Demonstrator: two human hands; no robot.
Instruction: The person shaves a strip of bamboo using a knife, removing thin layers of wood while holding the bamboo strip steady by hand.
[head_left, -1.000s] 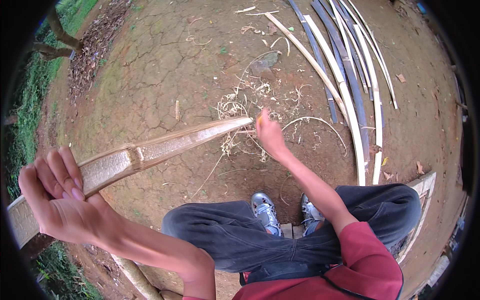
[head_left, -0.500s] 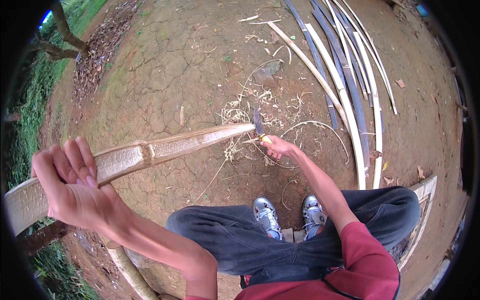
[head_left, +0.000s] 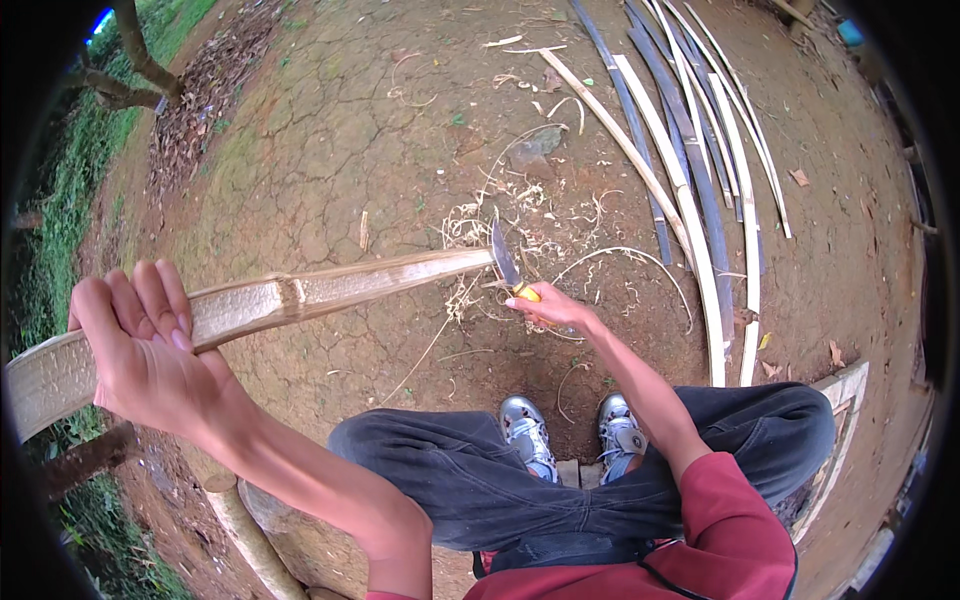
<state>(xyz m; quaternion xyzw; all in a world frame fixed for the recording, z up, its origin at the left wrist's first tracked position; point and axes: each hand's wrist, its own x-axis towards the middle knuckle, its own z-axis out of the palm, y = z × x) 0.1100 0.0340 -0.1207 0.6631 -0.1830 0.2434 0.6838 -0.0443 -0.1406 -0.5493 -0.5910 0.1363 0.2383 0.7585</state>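
Observation:
A long split bamboo strip (head_left: 240, 308), pale inside with one raised node, slants from the left rim to the middle of the view. My left hand (head_left: 150, 350) is closed around its thick part near the left. My right hand (head_left: 548, 306) grips a knife (head_left: 505, 252) by its yellow-orange handle. The dark blade points up and away, touching or very close to the strip's thin far end. Curled bamboo shavings (head_left: 470, 222) lie on the ground beneath and around the blade.
Several pale and dark bamboo strips (head_left: 690, 190) lie on the bare soil at the right. A flat stone (head_left: 536, 143) sits beyond the shavings. My shoes (head_left: 528, 432) are below the knife. Cut poles (head_left: 255, 535) stand lower left, and a wooden frame (head_left: 838, 440) lies right of my knee.
The knife has shifted slightly left, and its blade now tilts more to the left at the strip's end. My left hand keeps its hold; the strip has barely moved.

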